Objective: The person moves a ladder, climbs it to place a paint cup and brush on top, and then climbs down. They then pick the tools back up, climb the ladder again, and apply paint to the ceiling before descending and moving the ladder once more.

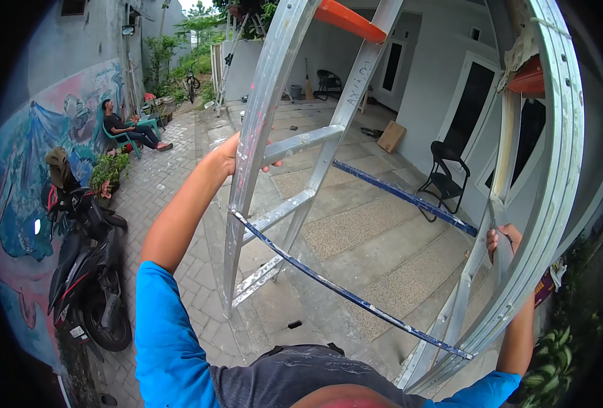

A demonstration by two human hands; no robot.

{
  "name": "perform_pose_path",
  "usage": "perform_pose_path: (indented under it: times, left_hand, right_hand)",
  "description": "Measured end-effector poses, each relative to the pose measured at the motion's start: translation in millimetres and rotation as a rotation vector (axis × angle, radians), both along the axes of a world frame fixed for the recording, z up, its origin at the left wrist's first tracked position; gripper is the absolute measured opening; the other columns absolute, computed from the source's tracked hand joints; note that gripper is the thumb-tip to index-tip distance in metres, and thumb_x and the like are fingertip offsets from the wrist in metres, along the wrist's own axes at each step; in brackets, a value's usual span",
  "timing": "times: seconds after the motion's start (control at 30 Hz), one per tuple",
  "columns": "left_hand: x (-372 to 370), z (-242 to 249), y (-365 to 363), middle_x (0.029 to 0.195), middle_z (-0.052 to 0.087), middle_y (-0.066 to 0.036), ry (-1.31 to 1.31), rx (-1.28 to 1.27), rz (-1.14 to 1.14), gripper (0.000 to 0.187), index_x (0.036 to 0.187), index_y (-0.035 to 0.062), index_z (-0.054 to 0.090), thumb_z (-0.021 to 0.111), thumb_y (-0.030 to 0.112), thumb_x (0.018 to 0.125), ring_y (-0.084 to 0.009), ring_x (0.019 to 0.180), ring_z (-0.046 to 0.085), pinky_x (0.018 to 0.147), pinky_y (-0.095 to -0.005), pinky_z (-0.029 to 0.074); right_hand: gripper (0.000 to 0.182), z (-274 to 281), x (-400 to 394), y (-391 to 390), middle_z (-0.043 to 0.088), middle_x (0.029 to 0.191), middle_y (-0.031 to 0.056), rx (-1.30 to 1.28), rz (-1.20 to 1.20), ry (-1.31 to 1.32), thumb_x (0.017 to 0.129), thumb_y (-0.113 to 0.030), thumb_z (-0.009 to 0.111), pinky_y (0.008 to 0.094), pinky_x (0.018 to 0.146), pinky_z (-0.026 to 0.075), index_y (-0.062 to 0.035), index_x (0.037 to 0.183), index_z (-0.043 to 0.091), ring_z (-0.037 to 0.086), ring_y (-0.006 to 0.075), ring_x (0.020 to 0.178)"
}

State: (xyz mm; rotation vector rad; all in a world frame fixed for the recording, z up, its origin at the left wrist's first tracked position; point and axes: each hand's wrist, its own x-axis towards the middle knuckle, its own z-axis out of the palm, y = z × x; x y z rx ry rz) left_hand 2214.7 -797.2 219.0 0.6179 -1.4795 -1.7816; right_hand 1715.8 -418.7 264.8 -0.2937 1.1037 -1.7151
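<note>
An aluminium stepladder (250, 136) with orange parts near its top stands spread around me, paint-spotted, one side at left and the other at right. Blue spreader bars (356, 299) link the two sides. My left hand (237, 155) is wrapped round the left rail beside a rung (305, 145); its fingertips show past the rail. At the right, my right hand (504, 241) has its fingers closed round the metal of the other ladder side, partly hidden behind the rail.
A parked motorbike (94, 272) is at left. A person (128, 127) sits in a green chair by the painted wall (26, 204). Beyond the ladder are a black chair (444, 178), a cardboard box (392, 137) and another ladder (229, 61). Plants (549, 360) grow at lower right.
</note>
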Motion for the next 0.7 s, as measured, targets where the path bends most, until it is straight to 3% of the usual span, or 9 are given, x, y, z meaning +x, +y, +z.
perform_pose_path:
  times: [0.13,0.2,0.23,0.3,0.4,0.53,0.6,0.63,0.7]
  left_hand:
    - [0.6,11.6,-7.2,0.139,0.037,-0.036,0.128,0.17,-0.145,0.075,0.152,0.0185,0.018,0.055,0.052,0.096,-0.045,0.086,0.067,0.05,-0.039,0.059]
    - [3.4,12.4,-1.3,0.134,0.043,-0.035,0.083,0.037,-0.062,0.076,0.149,0.0052,0.026,0.053,0.052,0.096,-0.0414,0.085,0.069,0.05,-0.0384,0.059]
    - [5.7,9.2,-4.8,0.134,0.043,-0.035,0.087,0.041,-0.062,0.076,0.149,0.0052,0.026,0.053,0.052,0.096,-0.0414,0.085,0.069,0.05,-0.0384,0.059]
    - [4.6,17.9,-27.3,0.128,0.049,-0.034,0.026,0.139,-0.063,0.079,0.138,-0.0118,0.037,0.051,0.054,0.096,-0.0371,0.084,0.07,0.05,-0.0372,0.059]
    - [10.6,13.8,-22.1,0.115,0.058,-0.031,-0.013,0.001,-0.095,0.084,0.125,-0.0225,0.044,0.048,0.057,0.096,-0.0344,0.082,0.07,0.053,-0.0356,0.059]
    - [9.1,6.5,-22.2,0.107,0.062,-0.028,-0.087,0.015,-0.103,0.078,0.13,-0.0155,0.045,0.045,0.056,0.098,-0.0337,0.083,0.069,0.061,-0.0409,0.059]
    - [1.6,10.5,-7.7,0.096,0.066,-0.022,0.074,-0.084,0.254,0.067,0.126,-0.0073,0.054,0.043,0.053,0.099,-0.0289,0.085,0.068,0.07,-0.0426,0.057]
    - [4.0,8.2,-10.2,0.096,0.066,-0.022,0.067,-0.079,0.242,0.067,0.126,-0.0073,0.054,0.043,0.053,0.099,-0.0289,0.085,0.068,0.07,-0.0426,0.057]
    - [13.1,2.0,-22.6,0.091,0.068,-0.016,-0.042,-0.172,0.495,0.059,0.116,-0.0006,0.063,0.044,0.052,0.1,-0.0226,0.087,0.066,0.071,-0.0412,0.054]
  right_hand:
    - [0.019,6.7,-0.3,-4.6,0.055,0.088,0.0094,0.062,-0.065,-0.042,0.087,-0.006,0.059,0.0268,0.063,0.052,0.0007,0.098,0.045,0.056,0.0154,0.072]
    - [0.015,12.1,12.7,-2.1,0.056,0.088,0.0108,0.015,-0.077,-0.107,0.088,-0.004,0.057,0.0281,0.064,0.052,0.0016,0.096,0.046,0.056,0.0174,0.071]
    - [0.014,8.9,10.8,0.5,0.057,0.088,0.0125,-0.014,-0.062,-0.148,0.089,-0.005,0.057,0.0295,0.065,0.053,0.0032,0.096,0.047,0.058,0.0198,0.073]
    - [0.014,19.9,9.4,-1.7,0.057,0.089,0.013,-0.027,-0.048,-0.177,0.09,-0.005,0.057,0.0301,0.066,0.054,0.0039,0.096,0.048,0.059,0.0204,0.074]
    - [0.013,19.0,29.5,8.4,0.058,0.09,0.0141,-0.081,-0.04,-0.177,0.092,-0.007,0.056,0.0319,0.068,0.055,0.0052,0.096,0.051,0.061,0.0224,0.077]
    - [0.017,5.2,18.5,17.4,0.058,0.094,0.0175,-0.181,0.039,-0.252,0.097,-0.011,0.053,0.0354,0.075,0.058,0.005,0.103,0.051,0.061,0.0254,0.081]
    - [0.022,10.5,23.6,22.6,0.056,0.099,0.0209,-0.241,0.034,-0.256,0.098,-0.014,0.053,0.0362,0.078,0.058,0.0056,0.109,0.052,0.061,0.0275,0.085]
    - [0.026,10.9,27.0,24.8,0.055,0.101,0.0227,-0.259,-0.02,-0.267,0.099,-0.015,0.052,0.0369,0.078,0.058,0.0071,0.113,0.051,0.061,0.0291,0.088]
    - [0.021,20.8,52.3,27.1,0.056,0.097,0.0185,-0.246,-0.066,-0.212,0.095,-0.009,0.055,0.033,0.074,0.058,0.0076,0.107,0.05,0.061,0.025,0.082]
